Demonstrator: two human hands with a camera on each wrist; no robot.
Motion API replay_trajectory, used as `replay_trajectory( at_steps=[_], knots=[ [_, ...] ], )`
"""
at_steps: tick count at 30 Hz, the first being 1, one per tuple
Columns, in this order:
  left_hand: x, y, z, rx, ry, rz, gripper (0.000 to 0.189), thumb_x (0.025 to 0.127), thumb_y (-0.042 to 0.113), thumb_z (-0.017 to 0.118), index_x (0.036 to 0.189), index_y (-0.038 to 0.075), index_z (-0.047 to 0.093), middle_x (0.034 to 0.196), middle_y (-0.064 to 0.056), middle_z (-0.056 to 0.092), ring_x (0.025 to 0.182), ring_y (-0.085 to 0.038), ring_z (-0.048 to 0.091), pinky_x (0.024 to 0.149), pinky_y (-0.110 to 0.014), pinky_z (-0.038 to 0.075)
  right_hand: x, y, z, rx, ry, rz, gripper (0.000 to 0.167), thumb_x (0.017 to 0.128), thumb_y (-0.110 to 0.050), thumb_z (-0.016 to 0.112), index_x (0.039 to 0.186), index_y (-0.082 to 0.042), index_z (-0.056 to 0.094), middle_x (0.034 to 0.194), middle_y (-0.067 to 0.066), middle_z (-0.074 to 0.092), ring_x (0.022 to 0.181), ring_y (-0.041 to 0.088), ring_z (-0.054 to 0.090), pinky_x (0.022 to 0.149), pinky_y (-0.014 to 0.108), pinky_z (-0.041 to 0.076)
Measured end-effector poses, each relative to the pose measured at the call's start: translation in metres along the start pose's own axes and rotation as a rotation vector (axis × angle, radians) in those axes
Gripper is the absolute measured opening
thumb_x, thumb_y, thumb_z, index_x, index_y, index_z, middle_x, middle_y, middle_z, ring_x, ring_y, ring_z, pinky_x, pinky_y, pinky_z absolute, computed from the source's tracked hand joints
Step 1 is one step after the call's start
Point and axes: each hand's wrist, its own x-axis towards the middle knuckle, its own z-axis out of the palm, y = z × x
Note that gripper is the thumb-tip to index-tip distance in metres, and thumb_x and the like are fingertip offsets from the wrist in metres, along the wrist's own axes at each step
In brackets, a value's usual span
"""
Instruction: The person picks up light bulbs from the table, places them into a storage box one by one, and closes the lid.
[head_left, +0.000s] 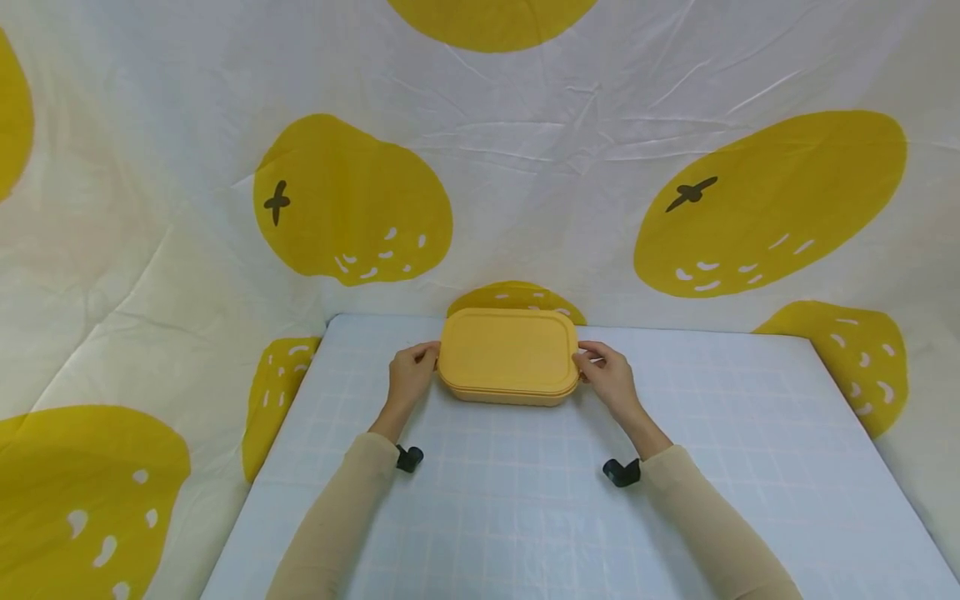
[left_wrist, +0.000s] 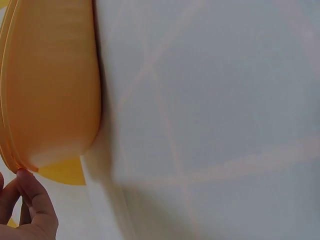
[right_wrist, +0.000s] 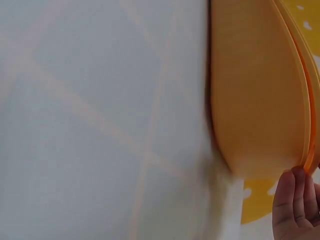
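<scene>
A yellow plastic lidded food container (head_left: 506, 398), rectangular with rounded corners, sits on the table with its flat lid (head_left: 508, 350) on top. My left hand (head_left: 414, 372) pinches the lid's left edge between thumb and fingers; the left wrist view shows the thumb (left_wrist: 36, 192) right at the rim. At the opposite end my right hand (head_left: 606, 375) grips the lid's right edge with thumb and fingertips. A thin bright orange gap runs between lid and container rim (right_wrist: 295, 65) in the right wrist view. The inside of the container is hidden.
Pale blue checked cloth (head_left: 495, 508) covers the table. Behind the container hangs a white curtain (head_left: 525, 192) with large yellow fruit prints, which also runs down both sides. A small black wrist camera (head_left: 409, 458) sits on the left wrist, another camera (head_left: 621, 472) on the right.
</scene>
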Motion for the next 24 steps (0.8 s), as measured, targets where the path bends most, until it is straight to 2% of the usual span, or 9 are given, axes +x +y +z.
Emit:
replay_trajectory(
  at_steps=[7, 16, 24],
  knots=[
    [0.0009, -0.0033, 0.0027, 0.008, 0.004, 0.013, 0.028, 0.099, 0.025, 0.06, 0.112, 0.005, 0.077, 0.101, -0.008, 0.074, 0.082, -0.017, 0.07, 0.072, -0.029, 0.058, -0.0012, 0.0024, -0.0021, -0.012, 0.005, -0.004, 0.036, 0.098, -0.022, 0.067, 0.127, 0.0, 0.065, 0.101, 0.016, 0.067, 0.076, 0.021, 0.066, 0.072, 0.04, 0.06],
    [-0.0034, -0.0019, 0.0023, 0.032, 0.002, 0.008, 0.028, 0.095, 0.029, 0.07, 0.112, 0.009, 0.078, 0.094, -0.005, 0.074, 0.08, -0.017, 0.064, 0.066, -0.025, 0.052, -0.0004, 0.0057, -0.0015, -0.022, -0.004, 0.012, 0.037, 0.099, -0.022, 0.066, 0.128, 0.001, 0.064, 0.102, 0.016, 0.066, 0.078, 0.02, 0.066, 0.073, 0.037, 0.059],
    [-0.0046, -0.0035, 0.0015, 0.022, -0.013, -0.001, 0.026, 0.094, 0.025, 0.072, 0.114, 0.01, 0.077, 0.102, -0.005, 0.074, 0.083, -0.017, 0.064, 0.067, -0.021, 0.052, -0.0011, 0.0081, -0.0019, -0.003, -0.022, 0.015, 0.036, 0.099, -0.023, 0.066, 0.127, -0.001, 0.065, 0.103, 0.015, 0.065, 0.08, 0.021, 0.065, 0.076, 0.041, 0.059]
  ],
)
